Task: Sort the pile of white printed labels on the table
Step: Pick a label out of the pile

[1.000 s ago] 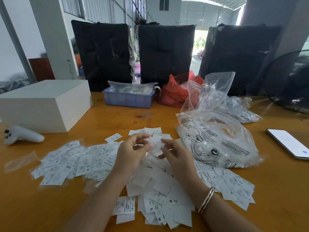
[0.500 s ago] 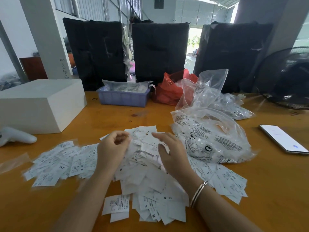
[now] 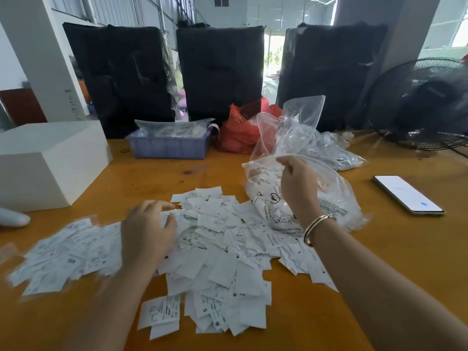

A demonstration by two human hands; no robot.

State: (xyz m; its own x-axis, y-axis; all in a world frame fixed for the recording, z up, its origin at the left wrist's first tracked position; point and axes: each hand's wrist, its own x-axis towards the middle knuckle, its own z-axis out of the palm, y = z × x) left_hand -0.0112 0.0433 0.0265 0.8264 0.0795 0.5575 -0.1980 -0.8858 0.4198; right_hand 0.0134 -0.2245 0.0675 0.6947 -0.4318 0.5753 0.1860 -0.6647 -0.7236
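Observation:
A loose pile of white printed labels [image 3: 217, 252] covers the middle of the wooden table [image 3: 379, 262], with a flatter spread of labels [image 3: 68, 257] to its left. My left hand [image 3: 147, 231] hovers over the pile's left part, fingers curled downward and blurred; whether it holds a label is unclear. My right hand [image 3: 298, 183], a bangle on its wrist, pinches the rim of a clear printed plastic bag [image 3: 336, 198] full of white labels and lifts that edge above the table.
A white box [image 3: 48, 160] stands at the left, a white controller [image 3: 12, 219] beside it. At the back are a purple tray [image 3: 169, 145], a red bag [image 3: 240, 133] and more clear bags [image 3: 336, 153]. A lit phone [image 3: 407, 195] lies right; a fan [image 3: 425, 102] stands behind.
My right hand left the pile, went up and right, and took hold of the clear bag's rim. My left hand dropped onto the pile's left side.

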